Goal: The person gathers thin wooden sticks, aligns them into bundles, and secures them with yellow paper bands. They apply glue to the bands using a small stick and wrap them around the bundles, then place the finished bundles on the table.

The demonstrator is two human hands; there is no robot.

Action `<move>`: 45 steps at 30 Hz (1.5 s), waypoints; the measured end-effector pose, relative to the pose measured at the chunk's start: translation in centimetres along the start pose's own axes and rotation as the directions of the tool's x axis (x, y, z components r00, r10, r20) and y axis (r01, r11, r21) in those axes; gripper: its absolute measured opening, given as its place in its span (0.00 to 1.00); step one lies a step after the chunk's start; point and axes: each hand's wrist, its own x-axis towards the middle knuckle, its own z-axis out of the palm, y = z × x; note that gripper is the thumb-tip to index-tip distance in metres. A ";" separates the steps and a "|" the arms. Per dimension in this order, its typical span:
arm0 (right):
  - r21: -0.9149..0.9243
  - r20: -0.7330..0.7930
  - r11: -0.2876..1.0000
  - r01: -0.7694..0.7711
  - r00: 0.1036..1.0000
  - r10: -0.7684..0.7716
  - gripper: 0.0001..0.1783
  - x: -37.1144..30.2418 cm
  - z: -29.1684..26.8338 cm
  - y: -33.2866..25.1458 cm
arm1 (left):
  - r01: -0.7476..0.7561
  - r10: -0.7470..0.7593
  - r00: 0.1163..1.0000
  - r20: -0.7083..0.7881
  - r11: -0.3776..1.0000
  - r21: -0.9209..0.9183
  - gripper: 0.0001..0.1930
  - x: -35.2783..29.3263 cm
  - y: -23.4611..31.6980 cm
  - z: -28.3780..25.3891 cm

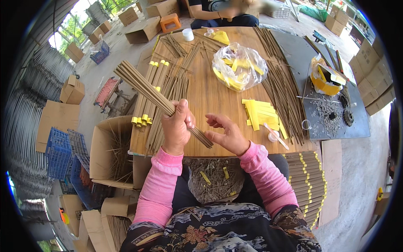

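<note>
My left hand is closed around a thick bundle of thin brown incense sticks. The bundle slants over the table's near edge, its long upper part pointing to the far left and its lower ends sticking out below my fist. Just right of those ends, my right hand is held with fingers apart and nothing in it. Yellow paper strips lie in a fanned pile to its right, beside a small white pot and a flat wooden stick. Finished-looking bundles with yellow bands lie left of my left hand.
Loose sticks line the right side of the wooden table. A clear plastic bag holds yellow scraps. Cardboard box with sticks stands at the left. Banded bundles are stacked lower right. A person sits across the table.
</note>
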 end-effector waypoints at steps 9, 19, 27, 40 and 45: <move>-0.083 0.179 0.982 -0.167 0.967 0.180 0.14 -2.2 6.0 0.4 | 0.287 -0.308 0.949 -0.070 0.933 -0.218 0.15 -1.5 -1.2 -2.4; 0.325 0.890 0.054 -0.944 0.325 0.320 0.17 -2.7 5.4 -1.7 | 0.345 -0.361 0.928 0.089 0.747 -0.568 0.16 1.1 -0.4 -8.6; 0.374 0.800 0.421 -0.826 0.517 0.304 0.11 -2.7 6.6 -0.7 | 0.397 -0.413 0.909 0.053 0.819 -0.414 0.18 0.6 -0.2 -8.1; 0.300 0.836 0.190 -0.935 0.353 0.419 0.16 -2.8 6.0 -2.3 | 0.386 -0.399 0.914 0.074 0.799 -0.460 0.14 1.0 -0.2 -8.8; 0.300 0.894 0.022 -0.954 0.289 0.343 0.17 -2.7 6.1 -2.9 | 0.377 -0.314 0.925 0.214 0.691 -0.617 0.13 0.9 -0.3 -9.7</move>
